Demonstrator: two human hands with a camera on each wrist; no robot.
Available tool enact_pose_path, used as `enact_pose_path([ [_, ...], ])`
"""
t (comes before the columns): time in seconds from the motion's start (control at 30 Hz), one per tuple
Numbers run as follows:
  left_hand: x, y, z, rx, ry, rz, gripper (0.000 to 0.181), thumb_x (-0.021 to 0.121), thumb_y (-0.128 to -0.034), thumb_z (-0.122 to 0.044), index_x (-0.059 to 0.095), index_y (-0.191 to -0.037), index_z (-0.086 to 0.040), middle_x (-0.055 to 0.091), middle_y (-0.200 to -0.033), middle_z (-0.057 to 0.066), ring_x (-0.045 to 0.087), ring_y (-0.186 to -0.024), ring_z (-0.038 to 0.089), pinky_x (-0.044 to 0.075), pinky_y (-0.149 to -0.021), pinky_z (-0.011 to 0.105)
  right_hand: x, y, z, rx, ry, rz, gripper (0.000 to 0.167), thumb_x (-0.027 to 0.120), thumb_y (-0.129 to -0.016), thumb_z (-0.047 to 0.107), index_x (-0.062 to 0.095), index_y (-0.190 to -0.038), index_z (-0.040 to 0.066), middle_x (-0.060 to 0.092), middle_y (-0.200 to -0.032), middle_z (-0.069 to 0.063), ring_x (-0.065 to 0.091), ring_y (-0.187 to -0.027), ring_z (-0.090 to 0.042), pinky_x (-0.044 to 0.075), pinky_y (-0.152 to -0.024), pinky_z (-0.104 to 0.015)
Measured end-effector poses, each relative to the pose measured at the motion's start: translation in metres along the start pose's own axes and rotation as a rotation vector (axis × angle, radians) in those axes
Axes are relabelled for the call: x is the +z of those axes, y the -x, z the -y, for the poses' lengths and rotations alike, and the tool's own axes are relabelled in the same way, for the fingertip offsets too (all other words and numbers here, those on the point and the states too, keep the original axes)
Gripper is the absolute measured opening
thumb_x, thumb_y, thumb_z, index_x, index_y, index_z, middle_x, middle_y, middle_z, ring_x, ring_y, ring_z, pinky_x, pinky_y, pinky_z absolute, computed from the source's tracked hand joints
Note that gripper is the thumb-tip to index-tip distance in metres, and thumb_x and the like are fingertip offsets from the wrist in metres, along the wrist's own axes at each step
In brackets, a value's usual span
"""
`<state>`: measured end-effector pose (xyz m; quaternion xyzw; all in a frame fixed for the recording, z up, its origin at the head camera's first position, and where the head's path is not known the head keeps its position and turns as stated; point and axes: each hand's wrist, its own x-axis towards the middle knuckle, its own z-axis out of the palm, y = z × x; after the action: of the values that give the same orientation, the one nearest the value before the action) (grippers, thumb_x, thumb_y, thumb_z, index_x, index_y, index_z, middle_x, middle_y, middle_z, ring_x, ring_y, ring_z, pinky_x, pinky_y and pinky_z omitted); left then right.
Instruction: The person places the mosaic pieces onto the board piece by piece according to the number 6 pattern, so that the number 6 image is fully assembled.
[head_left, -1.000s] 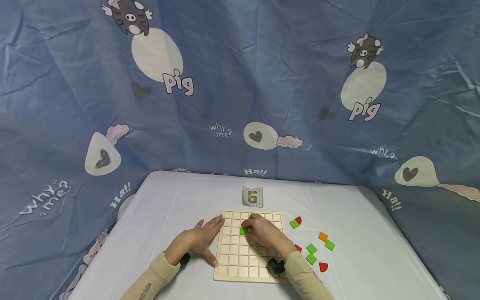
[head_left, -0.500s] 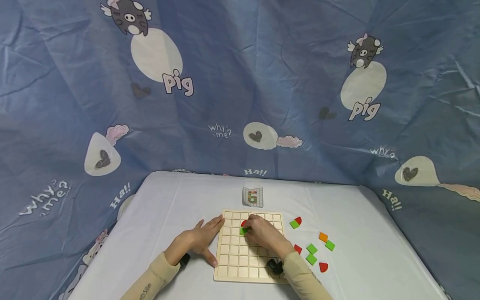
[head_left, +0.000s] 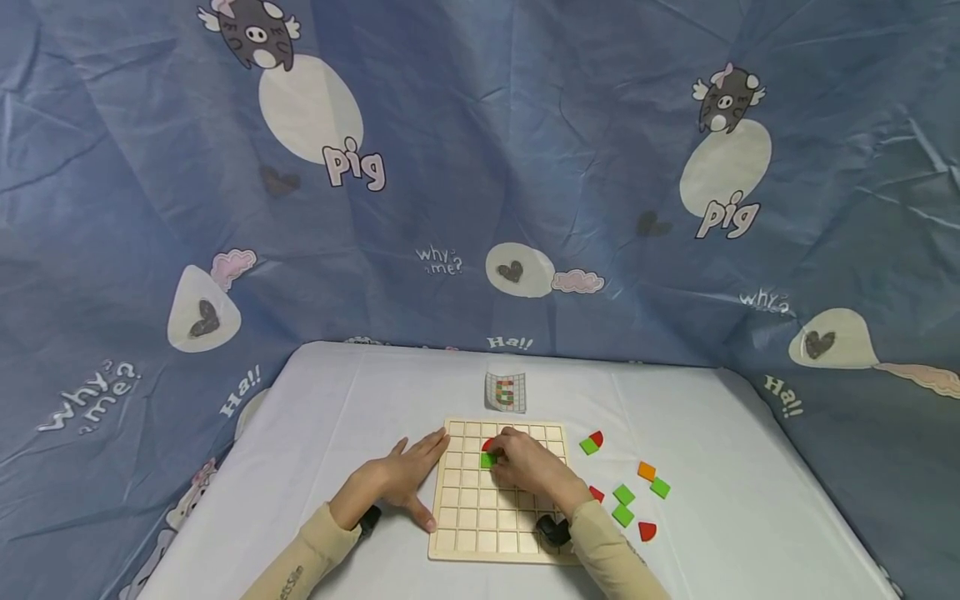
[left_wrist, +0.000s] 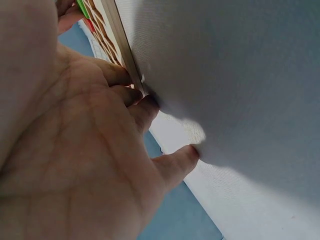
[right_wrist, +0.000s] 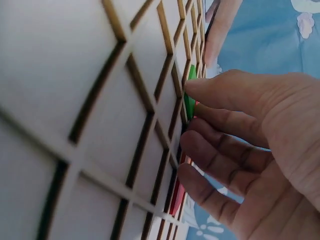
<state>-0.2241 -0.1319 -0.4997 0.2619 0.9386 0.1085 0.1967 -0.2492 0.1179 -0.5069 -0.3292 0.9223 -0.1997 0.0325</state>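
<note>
A light wooden grid board [head_left: 468,542] lies on the white table. My left hand [head_left: 408,475] rests along its left edge, fingers spread; the left wrist view shows fingertips touching the board's side [left_wrist: 125,47]. Towards the board's far part, my right hand [head_left: 528,465] bends over a green square tile [head_left: 487,460]. In the right wrist view, its thumb and index finger pinch that green tile [right_wrist: 190,92] at the grid. Just beyond the tile is a red rounded piece [head_left: 487,445], partly covered by fingers. Another red piece [right_wrist: 177,197] shows below the lower fingers.
Right of the board lie green squares [head_left: 623,516], an orange square [head_left: 647,472] and a red quarter-round piece [head_left: 647,531]. A green square [head_left: 589,447] touches a red piece [head_left: 597,437]. A printed pattern card [head_left: 506,393] lies behind the board. Blue patterned cloth [head_left: 450,167] surrounds the table.
Both hands stay in nearly the same places. The right hand shifts only very slightly over the green tile, and the loose pieces have not been moved.
</note>
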Motion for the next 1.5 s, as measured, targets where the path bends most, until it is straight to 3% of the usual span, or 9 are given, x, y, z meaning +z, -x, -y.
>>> enact_pose_path([
  [0.3,0.004,-0.003,0.001,-0.017,0.007,0.008,0.136,0.085,-0.0563,-0.060,0.010,-0.155,-0.004,0.007,-0.163,0.012,0.010,-0.151,0.027,0.013,-0.118,0.058,-0.007,0.013,-0.017,0.079,-0.031,-0.017,0.019,0.067,-0.090,0.018,0.066,-0.107,0.009,0.063,-0.102,0.002,0.061,-0.092,-0.011,0.054,-0.081,-0.029],
  [0.7,0.003,-0.001,-0.001,-0.041,-0.004,0.012,0.136,0.085,-0.0554,-0.060,0.010,-0.155,-0.004,0.008,-0.163,0.011,0.011,-0.150,0.026,0.014,-0.118,0.058,-0.025,0.047,-0.047,0.169,-0.049,-0.060,0.019,0.068,-0.090,0.018,0.064,-0.106,0.009,0.062,-0.101,0.001,0.056,-0.089,-0.010,0.052,-0.076,-0.031],
  [1.0,0.003,-0.001,-0.001,-0.040,-0.004,0.005,0.136,0.085,-0.0548,-0.061,0.012,-0.155,-0.005,0.009,-0.163,0.011,0.013,-0.150,0.026,0.014,-0.118,0.058,-0.041,0.074,-0.073,0.309,-0.080,-0.114,0.023,0.073,-0.085,0.016,0.064,-0.105,0.010,0.061,-0.099,0.002,0.058,-0.092,-0.013,0.051,-0.080,-0.034],
  [1.5,-0.001,0.000,-0.002,-0.024,0.024,0.012,0.135,0.085,-0.0563,-0.059,0.010,-0.155,-0.004,0.007,-0.163,0.012,0.010,-0.151,0.027,0.013,-0.118,0.059,-0.089,0.129,-0.125,0.447,-0.099,-0.040,0.038,0.076,-0.077,0.008,0.059,-0.109,-0.004,0.060,-0.099,-0.012,0.058,-0.086,-0.023,0.049,-0.072,-0.037],
])
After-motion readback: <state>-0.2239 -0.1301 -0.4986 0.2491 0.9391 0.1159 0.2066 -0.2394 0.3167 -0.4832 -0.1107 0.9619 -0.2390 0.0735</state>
